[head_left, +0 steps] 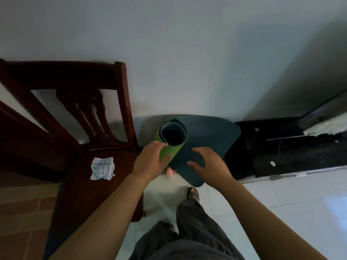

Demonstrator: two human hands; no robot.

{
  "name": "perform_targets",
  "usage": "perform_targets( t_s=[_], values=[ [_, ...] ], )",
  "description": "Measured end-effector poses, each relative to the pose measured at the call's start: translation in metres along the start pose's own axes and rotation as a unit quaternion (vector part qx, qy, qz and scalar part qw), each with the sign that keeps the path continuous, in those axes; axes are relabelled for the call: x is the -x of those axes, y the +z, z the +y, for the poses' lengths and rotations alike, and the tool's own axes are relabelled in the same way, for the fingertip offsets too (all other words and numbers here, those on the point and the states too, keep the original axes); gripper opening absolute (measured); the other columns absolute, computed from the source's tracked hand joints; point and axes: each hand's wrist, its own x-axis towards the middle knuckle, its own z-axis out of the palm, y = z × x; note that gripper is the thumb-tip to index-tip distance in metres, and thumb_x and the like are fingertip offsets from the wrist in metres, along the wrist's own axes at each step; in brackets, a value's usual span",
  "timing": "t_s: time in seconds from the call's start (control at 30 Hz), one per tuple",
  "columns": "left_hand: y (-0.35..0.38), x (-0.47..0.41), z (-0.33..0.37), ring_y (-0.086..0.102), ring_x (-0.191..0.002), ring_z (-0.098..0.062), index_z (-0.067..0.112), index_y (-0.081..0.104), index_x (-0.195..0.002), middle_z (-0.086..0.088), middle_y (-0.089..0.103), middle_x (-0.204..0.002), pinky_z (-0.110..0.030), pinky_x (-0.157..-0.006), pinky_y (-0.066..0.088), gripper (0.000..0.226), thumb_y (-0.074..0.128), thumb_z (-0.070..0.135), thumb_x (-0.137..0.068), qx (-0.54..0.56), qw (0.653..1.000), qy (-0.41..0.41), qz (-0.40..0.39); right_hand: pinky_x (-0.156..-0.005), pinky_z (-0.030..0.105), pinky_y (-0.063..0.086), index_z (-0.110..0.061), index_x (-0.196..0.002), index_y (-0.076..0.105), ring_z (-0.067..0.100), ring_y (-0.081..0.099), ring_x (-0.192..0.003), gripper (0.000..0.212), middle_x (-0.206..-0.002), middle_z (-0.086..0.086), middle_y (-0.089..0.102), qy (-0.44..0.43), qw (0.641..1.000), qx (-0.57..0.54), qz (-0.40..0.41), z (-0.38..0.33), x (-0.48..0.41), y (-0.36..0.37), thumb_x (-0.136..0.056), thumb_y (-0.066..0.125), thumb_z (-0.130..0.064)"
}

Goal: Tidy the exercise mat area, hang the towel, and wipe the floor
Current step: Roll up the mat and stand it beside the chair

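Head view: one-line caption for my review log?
Half-rolled exercise mat held upright by the wall: left hand gripping the roll, right hand open at its loose flap; crumpled cloth on the chair.

Mat foot: our left hand [150, 160] hides the lower end of the rolled green-and-teal rubber mat [174, 149].
Pink scrap [170, 172]: blurred below that hand; we cannot identify it.
Chair: we lose the dark carved wooden chair [75, 113] past the left edge.

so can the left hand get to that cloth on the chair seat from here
Probably yes. The crumpled cloth lies uncovered on the chair seat, just beside the left hand, nothing between. But that hand holds the rolled mat, so it must let go first.
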Motion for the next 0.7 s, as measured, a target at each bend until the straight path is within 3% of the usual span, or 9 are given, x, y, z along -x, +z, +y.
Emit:
perform_targets(
  t_s=[0.37, 0.7],
  values=[
    [0.021, -0.014, 0.039, 0.045, -0.121, -0.017, 0.015, 0.049, -0.130, -0.002, 0.050, -0.131, -0.029, -0.099, 0.036, 0.048, 0.053, 0.041, -0.091, -0.025, 0.996, 0.067, -0.056, -0.101, 0.025, 0.035, -0.025, -0.135, 0.043, 0.013, 0.042, -0.127, 0.052, -0.139, -0.006, 0.046, 0.087, 0.994, -0.030, 0.051, 0.022, 0.030, -0.007, -0.088, 0.057, -0.043],
    [0.040, -0.027, 0.101, 0.038, -0.130, -0.015, 0.020, 0.047, -0.132, 0.002, 0.044, -0.139, -0.028, -0.104, 0.032, 0.049, 0.050, 0.045, -0.090, -0.071, 0.976, 0.165, -0.122, -0.104, 0.034, 0.041, -0.027, -0.135, 0.044, 0.016, 0.044, -0.125, 0.052, -0.140, -0.006, 0.044, 0.180, 0.978, -0.065, 0.082, 0.069, 0.083, -0.042, -0.088, 0.056, -0.046]
  ],
)
